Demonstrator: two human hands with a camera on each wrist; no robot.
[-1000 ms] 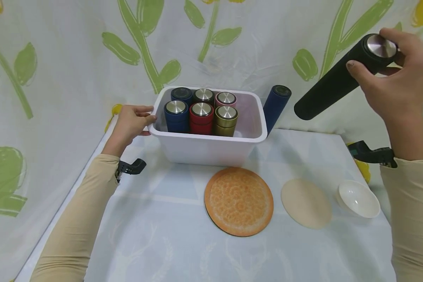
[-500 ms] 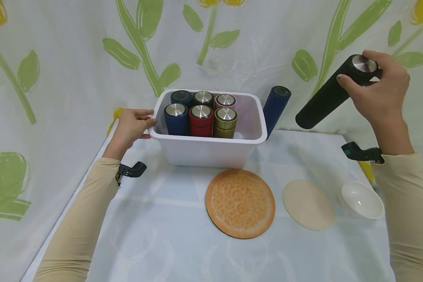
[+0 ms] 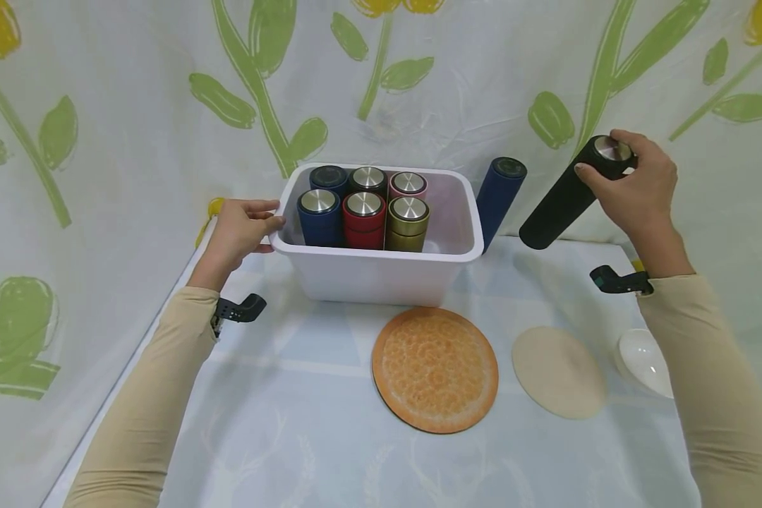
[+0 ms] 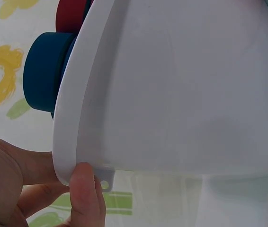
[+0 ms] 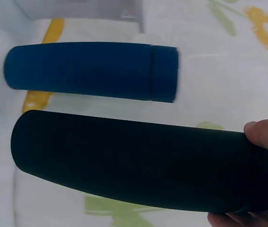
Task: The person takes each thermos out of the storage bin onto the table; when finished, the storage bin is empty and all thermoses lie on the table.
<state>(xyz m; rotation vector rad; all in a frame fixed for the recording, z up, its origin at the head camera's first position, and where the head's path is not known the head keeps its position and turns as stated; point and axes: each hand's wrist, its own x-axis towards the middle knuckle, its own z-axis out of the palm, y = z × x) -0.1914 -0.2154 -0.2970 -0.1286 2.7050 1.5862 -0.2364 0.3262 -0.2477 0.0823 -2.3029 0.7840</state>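
**The black bottle comes down toward the table**

The right hand (image 3: 635, 187) holds the tall black bottle with the silver cap (image 3: 565, 194) by its top end. A second ago it was up high. Now it is lower and tipped, just beside the dark blue bottle (image 3: 498, 197) standing outside the white plastic box (image 3: 381, 271). It looks close to being set down. The left hand (image 3: 238, 229) keeps gripping the box rim.

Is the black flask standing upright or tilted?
Tilted: the right hand grips the black flask by its cap end, base slanting down-left, off the table.
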